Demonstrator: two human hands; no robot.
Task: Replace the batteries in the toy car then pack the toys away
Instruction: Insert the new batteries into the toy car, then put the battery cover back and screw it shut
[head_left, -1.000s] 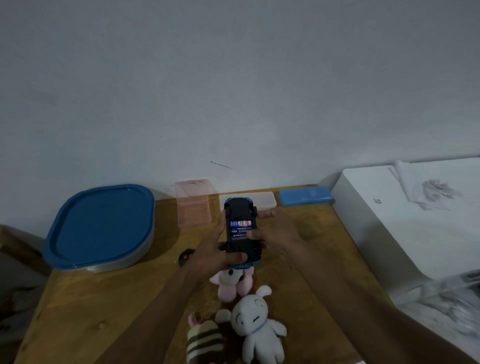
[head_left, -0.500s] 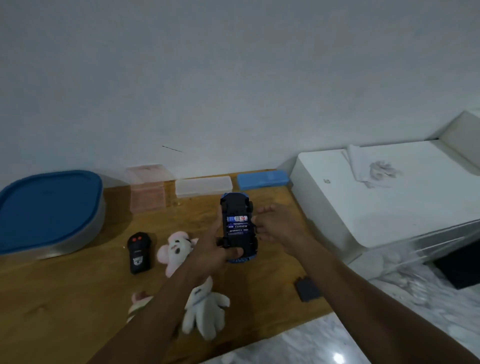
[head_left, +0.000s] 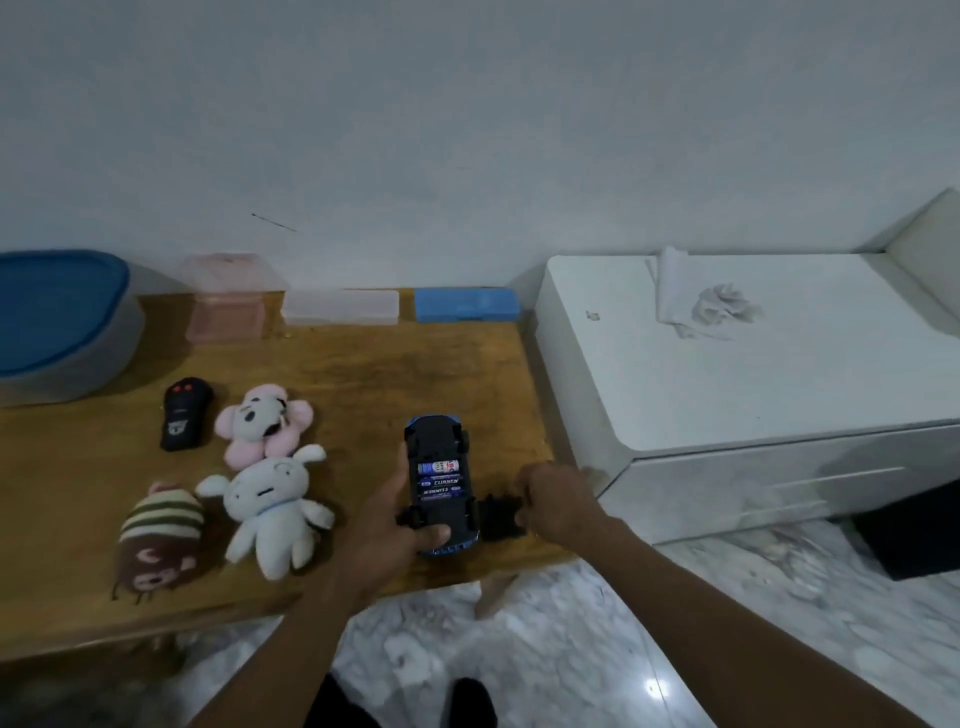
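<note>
My left hand grips the blue toy car upside down over the table's right part. Its battery bay is open and batteries lie inside it. My right hand is down at the table's right edge, its fingers closed on the black battery cover that rests beside the car. A black remote control lies left of the plush toys: a pink flower plush, a white plush and a brown striped plush.
The wooden table ends just right of my right hand. A big blue-lidded container stands at the back left, then a pink box, a clear case and a blue case. A white cabinet sits to the right.
My view swung right and down. The car came lower over the table. My right hand left the car's underside and dropped onto the black cover at the table's right edge.
</note>
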